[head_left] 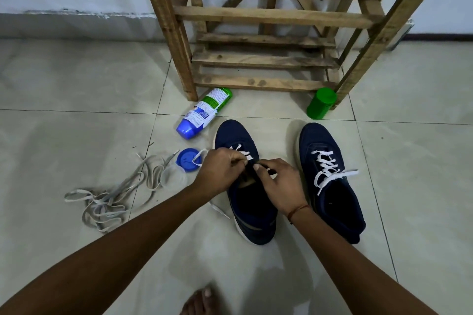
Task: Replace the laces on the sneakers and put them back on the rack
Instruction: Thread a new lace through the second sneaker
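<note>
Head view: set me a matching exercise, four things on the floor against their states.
Things: 1 sneaker on picture's left; 2 sneaker on picture's right; 3 grey laces; 4 bottle.
States: A lying on its side; B tangled heap; C laced, untouched; D left hand and right hand pinch its lace.
Pairs: 1-D; 2-C; 3-B; 4-A.

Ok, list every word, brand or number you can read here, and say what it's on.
No text here can be read.
The bottle lying on the floor: printed label with white and blue panels, text too small and blurred to read.
The blue lid: raised marks, not legible.
The left sneaker, right sneaker and green jar: no text shows.
</note>
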